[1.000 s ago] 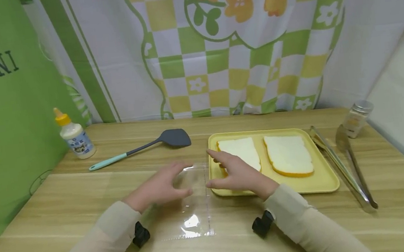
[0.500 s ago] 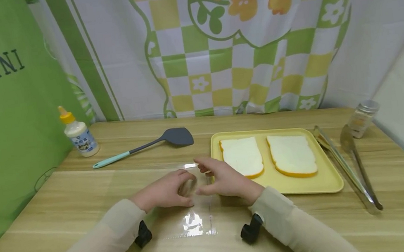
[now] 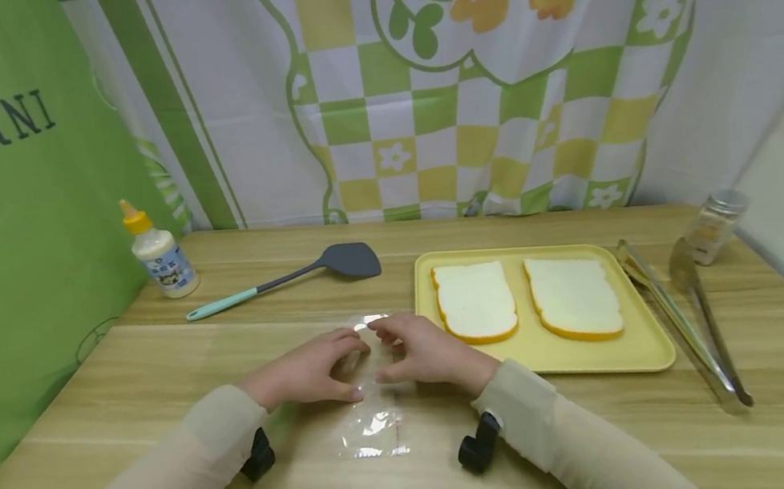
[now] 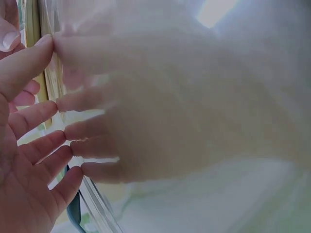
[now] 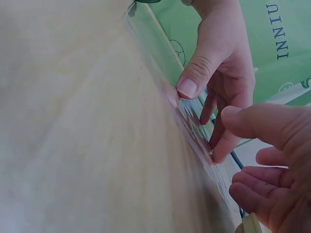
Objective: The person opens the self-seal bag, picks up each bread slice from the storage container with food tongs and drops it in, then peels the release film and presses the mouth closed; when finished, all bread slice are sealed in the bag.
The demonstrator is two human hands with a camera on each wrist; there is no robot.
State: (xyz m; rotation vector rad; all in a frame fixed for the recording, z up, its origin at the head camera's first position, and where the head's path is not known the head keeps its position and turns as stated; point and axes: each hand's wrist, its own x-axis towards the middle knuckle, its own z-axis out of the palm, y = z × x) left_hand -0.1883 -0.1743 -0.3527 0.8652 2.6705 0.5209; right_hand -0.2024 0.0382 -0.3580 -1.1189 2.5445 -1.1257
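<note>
A clear plastic sheet or bag (image 3: 378,426) lies on the wooden table, hard to make out apart from its glare and front edge. With spread, nearly straight fingers, my left hand (image 3: 308,369) touches the plastic; the left wrist view shows the fingertips (image 4: 75,177) meeting their reflections on the glossy film (image 4: 194,111). My right hand (image 3: 428,353) hovers close beside it, fingers loosely bent around nothing. In the right wrist view, the left thumb (image 5: 188,87) rests on the film and the right hand (image 5: 297,133) is apart from it.
To the right, a yellow tray (image 3: 551,363) bears two bread slices (image 3: 474,300). Tongs (image 3: 680,320), a metal spoon (image 3: 709,321) and a glass shaker jar (image 3: 717,226) stand beyond it. Behind the hands lie a spatula (image 3: 350,260) and a squeeze bottle (image 3: 165,262).
My right hand has moved left off the tray's edge, closer to my left hand. The left fingers have come down on the plastic, whose right edge now sits further left.
</note>
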